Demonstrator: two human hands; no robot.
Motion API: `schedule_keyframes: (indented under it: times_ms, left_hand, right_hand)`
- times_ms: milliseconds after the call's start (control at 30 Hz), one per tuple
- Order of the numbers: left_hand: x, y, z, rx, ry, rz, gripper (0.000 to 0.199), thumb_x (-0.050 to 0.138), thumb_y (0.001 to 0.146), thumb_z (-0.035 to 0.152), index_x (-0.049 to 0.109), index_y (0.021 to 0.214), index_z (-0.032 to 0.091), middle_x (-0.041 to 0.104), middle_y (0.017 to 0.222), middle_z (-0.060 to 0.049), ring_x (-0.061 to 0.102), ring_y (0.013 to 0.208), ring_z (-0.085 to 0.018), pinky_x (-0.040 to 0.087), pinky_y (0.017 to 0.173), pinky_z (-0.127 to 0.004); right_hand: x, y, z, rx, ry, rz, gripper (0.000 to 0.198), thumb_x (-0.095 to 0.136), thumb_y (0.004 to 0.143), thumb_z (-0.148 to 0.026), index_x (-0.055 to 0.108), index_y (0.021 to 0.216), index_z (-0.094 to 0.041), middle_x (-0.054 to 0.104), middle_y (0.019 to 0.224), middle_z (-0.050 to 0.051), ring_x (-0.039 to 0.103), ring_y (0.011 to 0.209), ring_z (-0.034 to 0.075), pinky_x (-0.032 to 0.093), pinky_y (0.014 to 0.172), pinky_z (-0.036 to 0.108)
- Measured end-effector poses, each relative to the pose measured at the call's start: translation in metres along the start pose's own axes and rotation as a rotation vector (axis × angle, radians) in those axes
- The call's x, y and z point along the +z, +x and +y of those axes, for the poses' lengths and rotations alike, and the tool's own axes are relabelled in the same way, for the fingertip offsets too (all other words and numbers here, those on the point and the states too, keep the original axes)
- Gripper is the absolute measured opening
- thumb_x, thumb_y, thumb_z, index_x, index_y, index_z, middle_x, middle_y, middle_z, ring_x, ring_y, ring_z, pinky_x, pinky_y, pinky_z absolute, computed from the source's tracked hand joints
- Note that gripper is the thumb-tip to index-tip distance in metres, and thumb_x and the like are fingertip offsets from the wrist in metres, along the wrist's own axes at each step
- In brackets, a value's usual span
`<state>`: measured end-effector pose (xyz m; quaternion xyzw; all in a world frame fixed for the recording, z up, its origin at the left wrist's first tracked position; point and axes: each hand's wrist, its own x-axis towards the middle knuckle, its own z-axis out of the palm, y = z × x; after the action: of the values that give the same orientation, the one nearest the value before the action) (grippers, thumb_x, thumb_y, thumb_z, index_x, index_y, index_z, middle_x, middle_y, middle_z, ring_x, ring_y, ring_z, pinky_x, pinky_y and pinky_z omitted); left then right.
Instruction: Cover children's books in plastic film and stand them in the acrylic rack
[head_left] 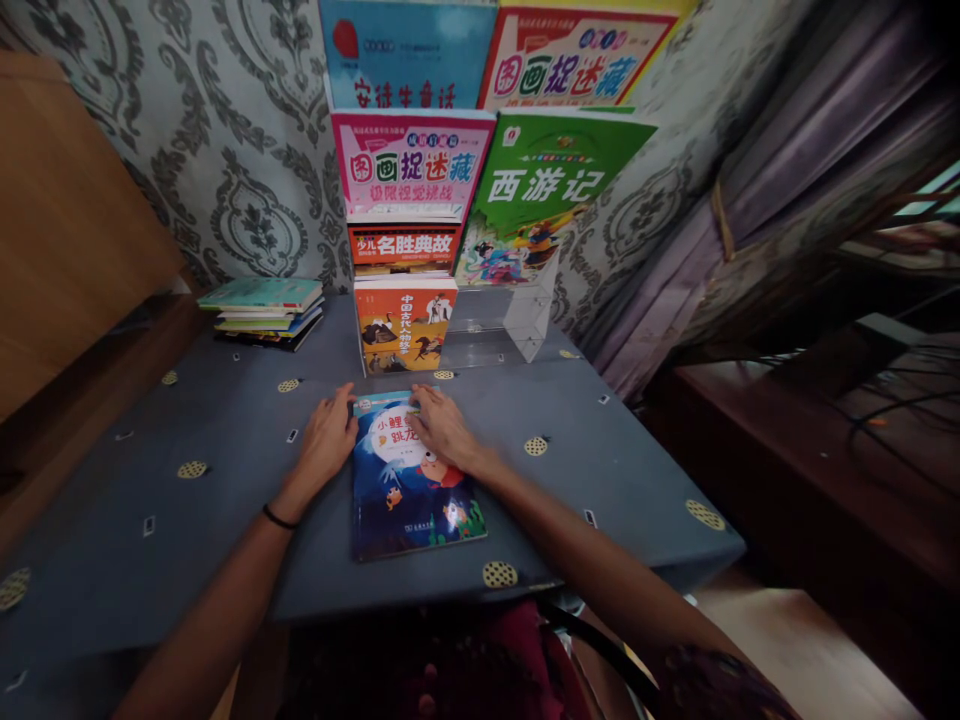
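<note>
A dark blue picture book with fish on its cover lies flat on the table in front of me. My left hand is at the book's upper left edge, fingers stretched out and resting on the cloth; whether its thumb touches the book I cannot tell. Across the upper right of the cover lies my right hand, open, its fingers covering part of the title. Just beyond the book stands a clear tiered rack, holding an orange book in its lowest tier.
Higher in the rack are a red-banded book, a pink book, a green book, a blue book and a red-bordered book. A book stack lies back left on the patterned tablecloth. A curtain hangs right.
</note>
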<state>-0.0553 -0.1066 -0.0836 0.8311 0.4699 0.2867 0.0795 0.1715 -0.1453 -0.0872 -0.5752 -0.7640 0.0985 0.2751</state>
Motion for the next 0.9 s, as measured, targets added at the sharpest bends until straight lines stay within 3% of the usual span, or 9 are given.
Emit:
schedule_keyframes:
  times_ms: [200, 300, 500, 700, 800, 900]
  left_hand:
    - [0.001, -0.001, 0.001, -0.002, -0.057, 0.004, 0.048, 0.046, 0.088, 0.011, 0.048, 0.135, 0.017, 0.065, 0.124, -0.014, 0.06, 0.117, -0.029, 0.047, 0.105, -0.051]
    - [0.003, 0.0, -0.001, -0.058, -0.192, 0.013, 0.048, 0.051, 0.085, 0.012, 0.051, 0.132, 0.017, 0.061, 0.127, -0.015, 0.061, 0.118, -0.028, 0.048, 0.104, -0.05]
    - [0.006, 0.003, -0.001, -0.438, -0.782, 0.046, 0.05, 0.064, 0.08, 0.014, 0.051, 0.128, 0.021, 0.057, 0.133, -0.013, 0.064, 0.118, -0.026, 0.054, 0.099, -0.046]
    - [-0.021, -0.001, 0.007, -0.777, -1.169, 0.071, 0.042, 0.069, 0.077, 0.002, 0.057, 0.114, 0.017, 0.066, 0.11, -0.01, 0.069, 0.105, -0.019, 0.054, 0.1, -0.039]
    - [-0.033, -0.005, 0.012, -0.836, -1.299, 0.002, 0.033, 0.068, 0.077, -0.001, 0.059, 0.105, 0.014, 0.07, 0.098, -0.008, 0.072, 0.091, -0.016, 0.059, 0.09, -0.033]
    - [-0.036, -0.012, 0.023, -0.838, -1.398, -0.196, 0.027, 0.071, 0.076, 0.0, 0.062, 0.1, 0.01, 0.073, 0.089, -0.009, 0.072, 0.077, -0.016, 0.06, 0.075, -0.027]
  right_hand:
    - [-0.006, -0.015, 0.014, 0.055, 0.047, 0.074, 0.034, 0.049, 0.094, -0.021, 0.056, 0.128, -0.015, 0.061, 0.136, 0.018, 0.046, 0.139, 0.029, 0.039, 0.113, 0.049]
    - [-0.005, -0.015, 0.016, 0.064, 0.049, 0.065, 0.036, 0.049, 0.094, -0.02, 0.056, 0.129, -0.014, 0.061, 0.138, 0.018, 0.045, 0.14, 0.029, 0.039, 0.114, 0.049]
    - [-0.004, -0.013, 0.014, 0.075, 0.053, 0.089, 0.036, 0.049, 0.093, -0.017, 0.058, 0.128, -0.012, 0.061, 0.137, 0.019, 0.046, 0.14, 0.028, 0.038, 0.115, 0.047]
    - [-0.003, -0.013, 0.014, 0.071, 0.067, 0.1, 0.036, 0.05, 0.093, -0.017, 0.058, 0.128, -0.013, 0.062, 0.135, 0.018, 0.046, 0.139, 0.027, 0.038, 0.115, 0.046]
    - [-0.001, -0.013, 0.015, 0.072, 0.063, 0.113, 0.035, 0.048, 0.093, -0.016, 0.058, 0.127, -0.012, 0.062, 0.134, 0.019, 0.047, 0.138, 0.027, 0.039, 0.115, 0.046]
    - [0.001, -0.013, 0.016, 0.061, 0.07, 0.133, 0.036, 0.047, 0.093, -0.014, 0.058, 0.127, -0.014, 0.063, 0.133, 0.018, 0.046, 0.138, 0.027, 0.039, 0.115, 0.047]
